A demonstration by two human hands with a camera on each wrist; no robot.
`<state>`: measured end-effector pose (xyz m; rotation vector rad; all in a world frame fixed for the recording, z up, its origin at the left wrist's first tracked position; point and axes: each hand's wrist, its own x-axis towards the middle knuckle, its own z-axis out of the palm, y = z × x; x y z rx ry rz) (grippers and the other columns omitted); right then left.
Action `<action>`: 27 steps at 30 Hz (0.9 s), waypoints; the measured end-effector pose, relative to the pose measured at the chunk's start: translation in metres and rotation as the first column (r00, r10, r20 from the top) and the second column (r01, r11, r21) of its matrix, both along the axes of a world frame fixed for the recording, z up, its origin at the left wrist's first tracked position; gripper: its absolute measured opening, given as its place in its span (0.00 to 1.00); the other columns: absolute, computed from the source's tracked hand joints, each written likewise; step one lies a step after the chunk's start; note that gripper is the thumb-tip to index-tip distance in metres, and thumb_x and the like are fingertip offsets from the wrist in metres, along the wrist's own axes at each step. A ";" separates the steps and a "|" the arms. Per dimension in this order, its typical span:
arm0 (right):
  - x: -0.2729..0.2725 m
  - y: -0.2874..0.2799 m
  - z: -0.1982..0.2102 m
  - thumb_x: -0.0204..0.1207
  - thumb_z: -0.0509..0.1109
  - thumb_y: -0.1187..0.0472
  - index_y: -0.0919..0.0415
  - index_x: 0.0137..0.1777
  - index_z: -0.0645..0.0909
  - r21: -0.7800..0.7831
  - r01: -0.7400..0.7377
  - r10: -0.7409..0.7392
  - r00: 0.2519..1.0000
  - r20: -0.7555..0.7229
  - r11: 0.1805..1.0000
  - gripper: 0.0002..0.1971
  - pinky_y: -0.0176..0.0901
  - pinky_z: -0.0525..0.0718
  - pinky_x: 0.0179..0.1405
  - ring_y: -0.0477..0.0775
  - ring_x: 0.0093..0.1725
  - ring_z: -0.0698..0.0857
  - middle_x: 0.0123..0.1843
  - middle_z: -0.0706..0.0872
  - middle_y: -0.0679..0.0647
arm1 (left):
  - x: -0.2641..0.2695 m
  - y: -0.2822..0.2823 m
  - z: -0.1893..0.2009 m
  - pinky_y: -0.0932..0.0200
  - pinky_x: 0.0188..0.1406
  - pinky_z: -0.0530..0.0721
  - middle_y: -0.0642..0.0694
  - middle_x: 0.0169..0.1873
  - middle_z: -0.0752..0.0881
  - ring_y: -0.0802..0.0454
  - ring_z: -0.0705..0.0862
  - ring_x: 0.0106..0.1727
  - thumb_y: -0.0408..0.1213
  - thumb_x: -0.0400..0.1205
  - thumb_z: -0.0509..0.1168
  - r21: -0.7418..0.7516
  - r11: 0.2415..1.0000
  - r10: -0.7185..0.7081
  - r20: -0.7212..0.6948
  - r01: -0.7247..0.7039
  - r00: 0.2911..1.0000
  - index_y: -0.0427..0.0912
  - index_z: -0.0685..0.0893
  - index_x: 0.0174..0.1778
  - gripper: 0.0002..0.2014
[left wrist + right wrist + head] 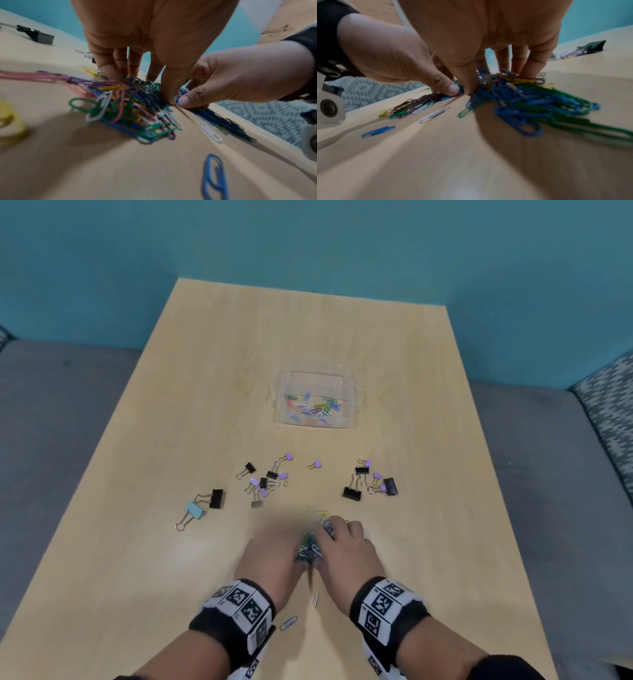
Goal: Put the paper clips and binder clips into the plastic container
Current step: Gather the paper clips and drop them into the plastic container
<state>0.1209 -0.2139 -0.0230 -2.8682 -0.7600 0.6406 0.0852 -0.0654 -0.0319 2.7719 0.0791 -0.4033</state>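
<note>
Left hand (pixel 270 546) and right hand (pixel 346 542) are cupping paper clips (pixel 310 544), fingers curled round them. Judged next: lifting together to plastic container (pixel 284 385) at 12 o'clock.

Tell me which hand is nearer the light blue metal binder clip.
Left. The left hand is to the right of the light blue metal binder clip; the right hand is farther right.
</note>
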 end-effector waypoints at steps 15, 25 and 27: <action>0.030 0.001 0.034 0.65 0.63 0.78 0.59 0.58 0.69 -0.024 -0.079 0.073 0.978 -0.194 0.997 0.23 0.48 0.65 0.40 0.60 0.49 0.72 0.58 0.73 0.59 | 0.019 0.012 0.005 0.53 0.30 0.73 0.48 0.36 0.76 0.48 0.74 0.33 0.30 0.75 0.66 -0.071 0.997 -0.003 -0.021 0.001 1.000 0.42 0.80 0.38 0.03; 0.058 -0.010 0.029 0.72 0.61 0.67 0.52 0.39 0.74 0.180 0.252 -0.131 0.854 -0.504 0.951 0.08 0.42 0.77 0.30 0.56 0.36 0.82 0.40 0.81 0.50 | 0.037 0.027 0.039 0.61 0.43 0.80 0.54 0.42 0.85 0.56 0.83 0.43 0.37 0.76 0.65 -0.305 0.937 0.100 -0.232 -0.170 0.968 0.51 0.86 0.45 0.07; 0.066 -0.014 0.037 0.72 0.64 0.66 0.54 0.39 0.78 0.215 0.397 -0.175 0.744 -0.644 0.892 0.06 0.42 0.81 0.26 0.53 0.29 0.84 0.37 0.84 0.52 | 0.045 0.032 0.052 0.63 0.31 0.81 0.51 0.32 0.87 0.59 0.84 0.31 0.33 0.74 0.68 -0.442 0.843 0.174 -0.313 -0.305 0.934 0.48 0.87 0.37 0.06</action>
